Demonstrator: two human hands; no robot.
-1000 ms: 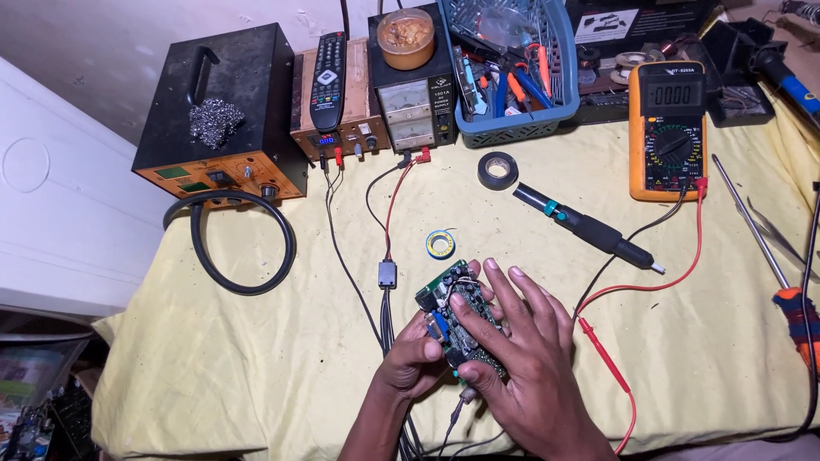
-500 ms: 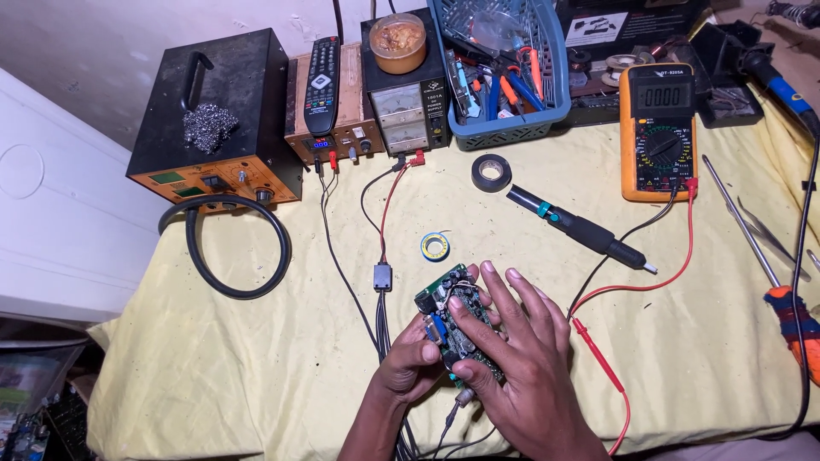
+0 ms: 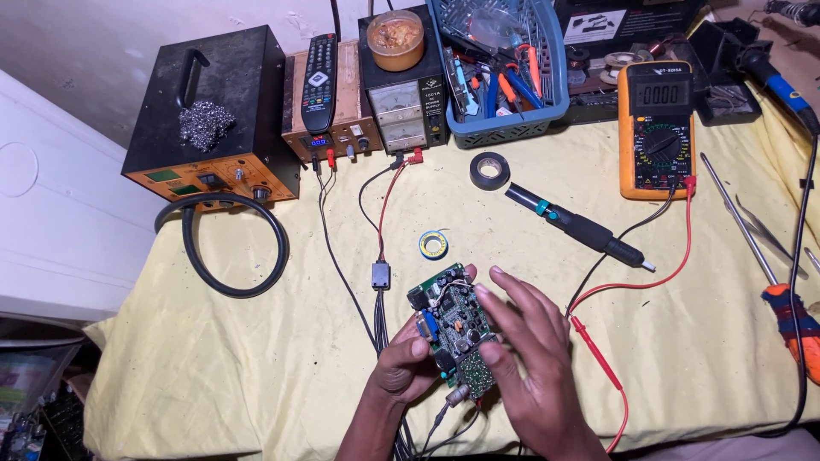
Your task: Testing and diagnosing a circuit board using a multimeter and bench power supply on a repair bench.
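Black rework station point(image 3: 209, 111) with coiled hose, far left; bench supply point(image 3: 401, 90) behind. Left hand point(image 3: 403, 365), fingers clasped on green circuit board point(image 3: 453, 324), front centre above yellow cloth point(image 3: 256, 358). Right hand point(image 3: 528, 358), fingers spread flat across board. Best gripped by edges, components untouched. Multimeter point(image 3: 656, 128), right.

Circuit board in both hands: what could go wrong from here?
The circuit board is gripped by the left hand with the right hand over it, so bare fingers may touch components. Cables trail from its lower edge and could tug it. The red probe lead lies beside the right hand and might snag.
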